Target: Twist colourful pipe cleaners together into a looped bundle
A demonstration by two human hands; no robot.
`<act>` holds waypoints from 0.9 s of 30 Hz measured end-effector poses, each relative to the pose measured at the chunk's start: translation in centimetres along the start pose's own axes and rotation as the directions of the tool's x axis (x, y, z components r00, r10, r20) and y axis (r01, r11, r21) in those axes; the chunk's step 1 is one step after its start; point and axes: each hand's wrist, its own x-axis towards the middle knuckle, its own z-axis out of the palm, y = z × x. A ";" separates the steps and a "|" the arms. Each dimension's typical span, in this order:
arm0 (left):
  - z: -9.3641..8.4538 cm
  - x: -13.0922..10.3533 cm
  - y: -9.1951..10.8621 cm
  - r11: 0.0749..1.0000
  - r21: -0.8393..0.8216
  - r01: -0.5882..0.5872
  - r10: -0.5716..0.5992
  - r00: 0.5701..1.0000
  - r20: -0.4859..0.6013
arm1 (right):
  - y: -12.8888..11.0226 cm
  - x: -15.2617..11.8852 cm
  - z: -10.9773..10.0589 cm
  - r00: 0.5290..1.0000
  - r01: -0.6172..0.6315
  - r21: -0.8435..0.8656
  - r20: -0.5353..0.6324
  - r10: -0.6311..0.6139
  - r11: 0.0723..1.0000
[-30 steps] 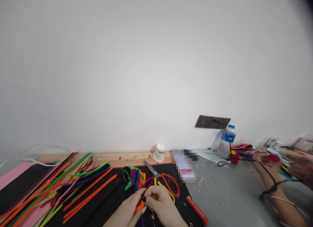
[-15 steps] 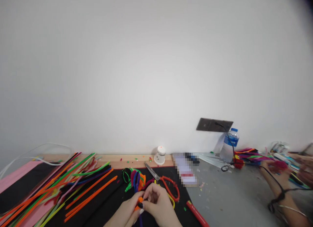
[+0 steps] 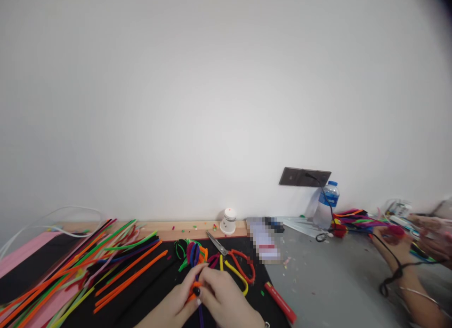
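My left hand (image 3: 179,297) and my right hand (image 3: 224,292) meet at the bottom middle, both closed around an orange pipe cleaner (image 3: 192,290). A dark purple pipe cleaner (image 3: 201,315) runs down between them. Just beyond my fingers lies a bundle of bent pipe cleaners (image 3: 193,253) in green, purple and orange; whether it joins the held piece I cannot tell. Scissors (image 3: 222,249) with red and yellow handles lie spread beside my right hand. What my fingertips pinch is partly hidden by them.
Many loose pipe cleaners (image 3: 102,267) cover the left side. A white tub (image 3: 228,221), a blurred phone-like panel (image 3: 263,243), a red tube (image 3: 280,302) and a water bottle (image 3: 326,205) stand or lie rightward. Another person's hands (image 3: 395,243) work at the far right, near a black cable.
My hands have drawn closer together, the right fingers now folded over the orange piece. The view has shifted slightly, so things on the right appear a little further left.
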 end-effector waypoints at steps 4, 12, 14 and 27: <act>-0.6 0.4 -0.1 0.980 0.199 0.029 -0.006 0.994 -0.113 | 0.8 -0.1 -0.3 0.962 -0.191 -0.072 -0.210 0.173 0.979; -1.4 1.1 -1.1 0.966 0.249 -0.068 0.118 0.974 -0.191 | 0.8 -0.2 2.5 0.959 -0.279 -0.375 -0.057 0.278 0.884; -1.7 1.4 -1.6 0.969 0.239 -0.061 0.118 0.966 -0.231 | 0.9 -0.2 2.7 0.959 -0.280 -0.345 -0.052 0.280 0.896; -1.7 2.3 -3.7 0.994 -0.057 -0.088 0.072 0.968 -0.241 | 1.5 0.4 0.3 0.952 -0.157 0.484 -0.158 0.263 0.861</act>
